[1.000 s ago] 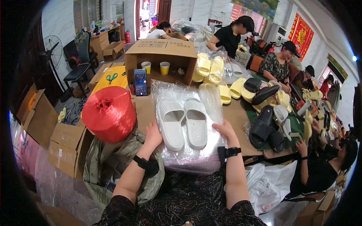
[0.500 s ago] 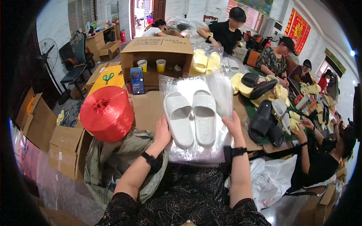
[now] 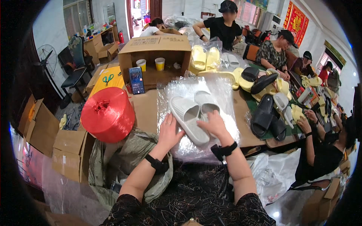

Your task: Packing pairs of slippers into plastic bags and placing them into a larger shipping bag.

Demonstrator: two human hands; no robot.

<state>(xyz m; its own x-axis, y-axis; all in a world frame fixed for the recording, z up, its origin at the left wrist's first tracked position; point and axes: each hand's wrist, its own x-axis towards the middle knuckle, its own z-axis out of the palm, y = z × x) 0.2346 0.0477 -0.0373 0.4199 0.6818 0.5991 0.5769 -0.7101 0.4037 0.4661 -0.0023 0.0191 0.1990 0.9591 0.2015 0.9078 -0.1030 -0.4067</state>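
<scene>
A pair of light grey slide slippers lies on stacked clear plastic bags [image 3: 226, 94] in front of me. The left slipper [image 3: 198, 135] slants, its heel toward the right and overlapping the right slipper [image 3: 205, 98]. My left hand [image 3: 169, 132] rests against the left slipper's outer side, fingers apart and stretched along it. My right hand [image 3: 217, 127] grips over the heel part of the right slipper, with the thumb at the left slipper's inner edge. That hand hides much of the right slipper's sole.
A large red twine spool [image 3: 108, 115] stands left, beside a phone [image 3: 136, 80] and an open cardboard box [image 3: 154, 47] with paper cups. Black and yellow slippers [image 3: 263, 116] pile up on the right. Co-workers sit and stand along the table's far and right sides.
The slippers went from side by side to overlapping, the left one turned with its heel rightward. My right hand moved from the bag's edge inward onto the slippers; my left hand shifted slightly right.
</scene>
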